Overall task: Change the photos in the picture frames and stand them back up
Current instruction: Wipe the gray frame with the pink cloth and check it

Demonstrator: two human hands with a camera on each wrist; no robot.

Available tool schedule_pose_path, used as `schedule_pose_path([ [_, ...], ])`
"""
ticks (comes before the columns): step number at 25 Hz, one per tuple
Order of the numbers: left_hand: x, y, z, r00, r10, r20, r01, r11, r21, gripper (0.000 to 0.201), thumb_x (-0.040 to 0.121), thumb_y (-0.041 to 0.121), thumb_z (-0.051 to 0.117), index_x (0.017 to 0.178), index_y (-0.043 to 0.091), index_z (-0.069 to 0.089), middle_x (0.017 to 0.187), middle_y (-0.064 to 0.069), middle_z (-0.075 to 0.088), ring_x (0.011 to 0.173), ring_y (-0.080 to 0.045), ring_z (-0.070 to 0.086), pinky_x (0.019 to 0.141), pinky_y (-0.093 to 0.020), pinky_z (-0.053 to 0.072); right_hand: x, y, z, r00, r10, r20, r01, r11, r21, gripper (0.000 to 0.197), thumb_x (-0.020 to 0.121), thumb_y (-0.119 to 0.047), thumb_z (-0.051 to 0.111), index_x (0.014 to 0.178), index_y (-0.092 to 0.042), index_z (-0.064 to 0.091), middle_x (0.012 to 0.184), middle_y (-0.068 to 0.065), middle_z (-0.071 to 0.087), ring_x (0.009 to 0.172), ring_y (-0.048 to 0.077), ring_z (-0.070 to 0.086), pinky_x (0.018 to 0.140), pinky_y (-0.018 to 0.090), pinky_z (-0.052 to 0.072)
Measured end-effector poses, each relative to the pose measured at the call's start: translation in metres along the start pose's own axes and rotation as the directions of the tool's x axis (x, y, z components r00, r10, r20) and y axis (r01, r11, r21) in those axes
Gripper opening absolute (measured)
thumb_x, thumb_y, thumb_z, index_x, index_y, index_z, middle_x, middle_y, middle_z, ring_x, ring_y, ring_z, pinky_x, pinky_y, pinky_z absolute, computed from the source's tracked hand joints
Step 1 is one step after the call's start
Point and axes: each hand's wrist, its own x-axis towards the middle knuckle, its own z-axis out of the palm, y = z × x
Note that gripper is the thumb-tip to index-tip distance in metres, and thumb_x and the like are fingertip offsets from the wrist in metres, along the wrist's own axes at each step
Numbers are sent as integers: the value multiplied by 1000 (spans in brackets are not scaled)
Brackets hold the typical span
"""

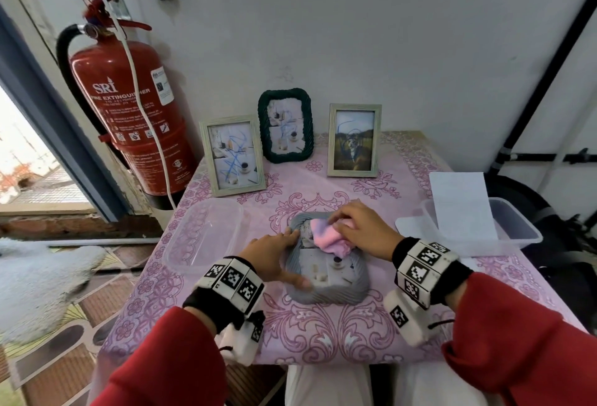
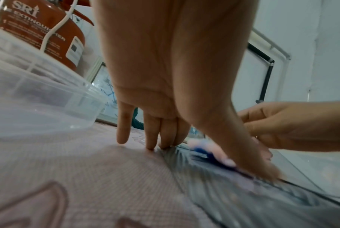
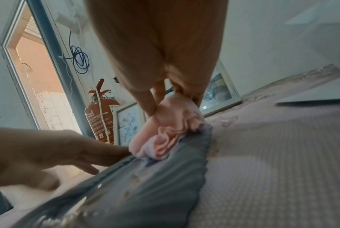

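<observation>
A grey ribbed picture frame (image 1: 326,292) (image 2: 243,192) (image 3: 145,185) lies flat, glass up, on the pink tablecloth. My left hand (image 1: 284,257) (image 2: 204,131) steadies it, with straight fingers against its left edge and the thumb lying on its front rim. My right hand (image 1: 358,224) (image 3: 165,100) grips a bunched pink cloth (image 1: 326,239) (image 3: 171,132) and presses it on the far part of the glass. At the back stand a pale frame (image 1: 232,156), a dark green frame (image 1: 285,126) and a second pale frame (image 1: 354,140), each with a scribbled photo.
A clear plastic tub (image 1: 200,240) sits left of the grey frame. On the right, another tub (image 1: 517,228) holds a white sheet (image 1: 462,208). A red fire extinguisher (image 1: 129,108) hangs on the wall left of the table. The table's front edge is near my knees.
</observation>
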Motion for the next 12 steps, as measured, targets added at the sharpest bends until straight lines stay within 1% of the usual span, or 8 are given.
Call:
schedule_pose_path([
  [2,5,5,0,995,-11,-97,1,994,-106,71,80,55,61,137,16,44,138,-6,52,123,-22,50,104,-33,39,-2,2,1,991,84,-104,-81,996,30,32,84,-14,66,114,-6,58,117,15,44,103,21,49,89,17,34],
  [3,7,9,1,984,-36,-174,8,986,-164,61,83,51,59,130,13,51,130,-8,58,117,-23,54,100,-32,42,-2,3,1,981,133,-142,-125,990,61,39,81,-17,69,116,-7,55,116,14,41,99,20,48,88,17,35],
  [5,12,17,7,933,-119,-339,21,960,-279,46,87,38,60,122,9,57,120,-8,63,111,-24,57,95,-30,44,-4,6,1,960,222,-171,-207,973,103,50,78,-24,73,118,-7,51,113,12,45,98,20,50,86,21,39],
  [7,17,24,12,881,-186,-434,3,921,-388,32,88,23,59,116,8,59,101,-7,66,98,-24,62,86,-30,48,-4,9,0,950,270,-156,-246,956,157,50,78,-28,72,118,-8,50,109,11,54,100,23,55,83,26,43],
  [8,20,27,14,874,-207,-440,-4,901,-433,28,88,18,57,114,9,59,90,-5,65,89,-23,61,79,-29,48,-5,10,0,949,273,-156,-245,953,178,49,79,-29,72,118,-9,51,105,8,56,99,23,56,80,26,44],
  [9,22,30,16,878,-216,-427,-8,886,-464,27,88,16,55,114,10,58,83,-2,61,81,-20,58,71,-26,46,-5,11,-1,949,268,-164,-236,953,188,47,79,-30,71,117,-9,53,100,6,56,97,22,56,78,25,43],
  [11,25,34,20,898,-207,-388,-19,863,-505,28,90,15,53,118,12,54,78,2,57,75,-16,53,59,-17,39,-7,13,-2,950,256,-177,-218,954,208,44,80,-32,71,115,-11,55,96,2,54,92,18,53,76,23,39],
  [12,27,36,22,905,-200,-376,-31,850,-526,30,91,16,52,121,12,52,78,3,57,75,-15,53,59,-16,38,-7,13,-2,951,256,-172,-214,950,227,42,80,-32,71,114,-11,57,95,1,54,92,16,52,76,22,39],
])
